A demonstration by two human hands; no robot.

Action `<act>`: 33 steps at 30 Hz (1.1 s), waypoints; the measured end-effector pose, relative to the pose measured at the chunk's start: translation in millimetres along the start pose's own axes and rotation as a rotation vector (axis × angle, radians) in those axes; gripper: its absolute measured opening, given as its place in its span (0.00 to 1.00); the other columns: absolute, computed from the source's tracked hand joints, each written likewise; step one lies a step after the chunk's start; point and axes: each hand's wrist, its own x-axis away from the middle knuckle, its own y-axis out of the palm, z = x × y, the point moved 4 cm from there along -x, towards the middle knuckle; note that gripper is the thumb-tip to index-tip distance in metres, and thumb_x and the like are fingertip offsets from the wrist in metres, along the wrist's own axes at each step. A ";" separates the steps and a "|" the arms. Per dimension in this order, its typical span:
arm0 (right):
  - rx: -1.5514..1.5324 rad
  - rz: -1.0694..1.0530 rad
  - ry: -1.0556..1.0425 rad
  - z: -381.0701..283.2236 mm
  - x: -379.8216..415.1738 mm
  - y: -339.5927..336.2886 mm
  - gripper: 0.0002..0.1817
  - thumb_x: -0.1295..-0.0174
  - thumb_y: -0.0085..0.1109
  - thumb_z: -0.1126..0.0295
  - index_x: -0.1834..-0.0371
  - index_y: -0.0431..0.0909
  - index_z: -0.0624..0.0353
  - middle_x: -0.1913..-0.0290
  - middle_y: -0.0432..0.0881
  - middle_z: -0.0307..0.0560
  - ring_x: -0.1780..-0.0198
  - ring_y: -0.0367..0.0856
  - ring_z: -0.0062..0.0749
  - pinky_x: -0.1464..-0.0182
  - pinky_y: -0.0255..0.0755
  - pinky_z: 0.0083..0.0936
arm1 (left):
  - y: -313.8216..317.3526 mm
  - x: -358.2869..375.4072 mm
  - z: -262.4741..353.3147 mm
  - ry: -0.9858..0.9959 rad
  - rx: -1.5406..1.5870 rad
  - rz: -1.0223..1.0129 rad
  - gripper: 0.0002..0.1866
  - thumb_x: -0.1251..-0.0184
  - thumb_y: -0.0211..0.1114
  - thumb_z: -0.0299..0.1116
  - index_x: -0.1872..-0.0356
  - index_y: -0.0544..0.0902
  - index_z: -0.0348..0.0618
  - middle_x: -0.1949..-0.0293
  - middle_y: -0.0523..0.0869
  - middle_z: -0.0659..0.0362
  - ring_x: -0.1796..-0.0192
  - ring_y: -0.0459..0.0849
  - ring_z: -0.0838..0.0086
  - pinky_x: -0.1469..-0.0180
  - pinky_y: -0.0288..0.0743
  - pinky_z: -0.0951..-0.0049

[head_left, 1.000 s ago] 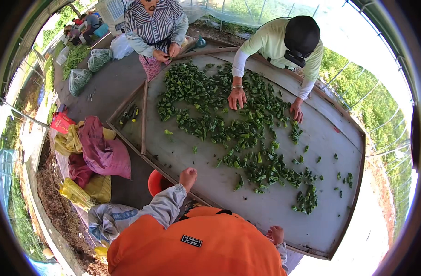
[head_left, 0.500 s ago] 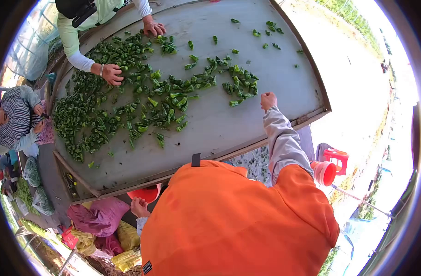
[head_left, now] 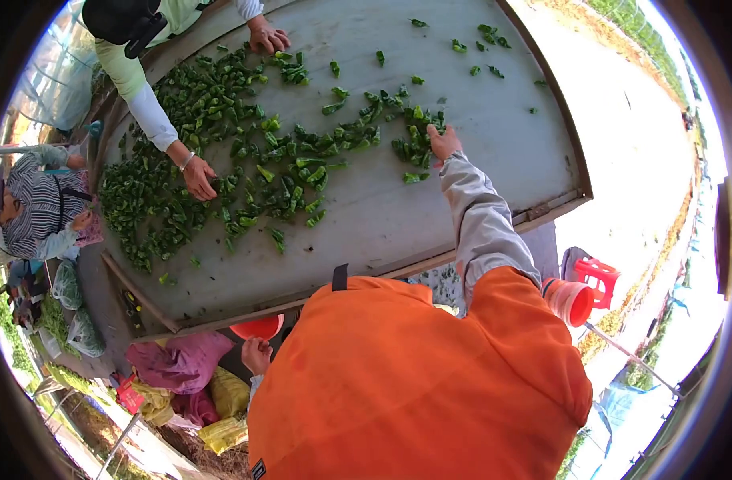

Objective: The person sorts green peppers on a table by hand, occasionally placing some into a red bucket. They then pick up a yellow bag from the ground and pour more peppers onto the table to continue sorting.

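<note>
Green peppers (head_left: 286,180) lie spread over a grey table (head_left: 382,216) with a raised rim. My right hand (head_left: 445,145) reaches to the right edge of a small cluster of peppers (head_left: 414,144). Its fingers are stretched out and touch the nearest ones. My left hand (head_left: 256,355) is low beside the table's front edge, next to a red bucket (head_left: 258,327). Its fingers are curled in, and what they may hold is hidden. Across the table a co-worker's two hands (head_left: 198,178) rest among the peppers.
Pink and yellow sacks (head_left: 178,364) lie below the table's left front corner. A red-orange bucket (head_left: 570,302) and a red plastic stool (head_left: 598,282) stand at the right. Another person in a striped top (head_left: 42,212) sits at the left.
My right hand has moved forward and left from the bare tabletop onto the small pepper cluster, its fingers opening. My left hand stays low near the red bucket. The co-worker's nearer hand has shifted toward me.
</note>
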 end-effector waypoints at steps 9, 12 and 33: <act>-0.034 -0.199 -0.129 -95.2 78.4 67.4 0.44 0.44 0.55 0.45 0.29 0.49 0.55 0.43 0.71 0.66 0.57 0.82 0.52 0.68 0.80 0.34 | 25.7 6.6 6.9 -0.020 -0.125 -0.070 0.10 0.36 0.55 0.26 0.55 0.74 0.40 0.70 0.80 0.60 0.73 0.79 0.75 0.76 0.73 0.74; -0.088 -0.328 -0.110 -128.3 100.7 110.8 0.45 0.44 0.59 0.50 0.28 0.45 0.54 0.40 0.70 0.61 0.47 0.77 0.48 0.68 0.84 0.33 | 17.0 7.0 0.5 -0.020 -0.144 -0.024 0.09 0.35 0.55 0.28 0.55 0.74 0.41 0.70 0.80 0.60 0.73 0.80 0.75 0.76 0.73 0.74; 0.404 0.200 -0.383 -62.4 0.9 -4.9 0.17 0.46 0.57 0.61 0.52 0.77 0.50 0.51 0.75 0.51 0.46 0.74 0.43 0.45 0.69 0.35 | 21.8 0.6 -2.5 -0.109 -0.198 -0.048 0.09 0.37 0.57 0.27 0.56 0.75 0.42 0.71 0.79 0.59 0.74 0.79 0.72 0.78 0.69 0.74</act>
